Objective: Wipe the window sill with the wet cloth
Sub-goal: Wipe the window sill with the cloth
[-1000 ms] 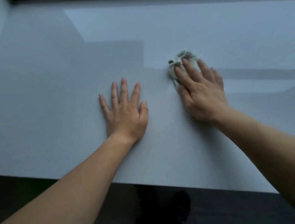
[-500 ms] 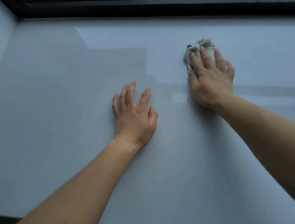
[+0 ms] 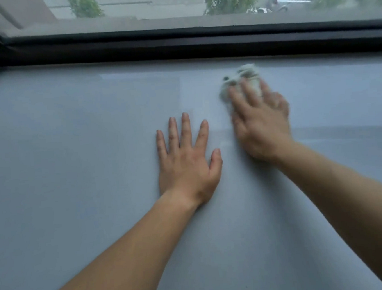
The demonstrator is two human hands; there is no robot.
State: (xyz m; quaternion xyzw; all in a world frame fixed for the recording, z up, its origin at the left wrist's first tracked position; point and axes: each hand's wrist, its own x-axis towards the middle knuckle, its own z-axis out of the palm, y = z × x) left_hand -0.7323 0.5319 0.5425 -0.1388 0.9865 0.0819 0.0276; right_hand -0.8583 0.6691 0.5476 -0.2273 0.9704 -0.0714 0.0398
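Pushed farther from the person since a second ago, the cloth [image 3: 242, 81] now sits near the dark window frame [image 3: 177, 45], at the far side of the sill [image 3: 72, 154], and the view has tipped up to take in the glass and the street beyond. A person's right hand [image 3: 261, 121] lies flat on top of the bunched, pale cloth, fingers [image 3: 239, 100] together and pressing it down rather than gripping it, with most of the wad showing ahead of the fingertips; the hand is blurred, which suggests it is in mid-stroke. Their left hand [image 3: 187, 163] rests palm down on the bare sill just beside the right, fingers spread and holding nothing, likely taking the person's weight so they can lean in and reach the back edge. A faintly shinier band runs across the sill to the right of the wiping hand, perhaps a damp trail, though reflected daylight could account for it. Wiping looks well under way on the middle stretch, while the near part and the left corner show no clear sign either way. Pressing with a flat palm keeps the wet cloth spread against the surface; near the frame, the knuckles could knock the ledge.
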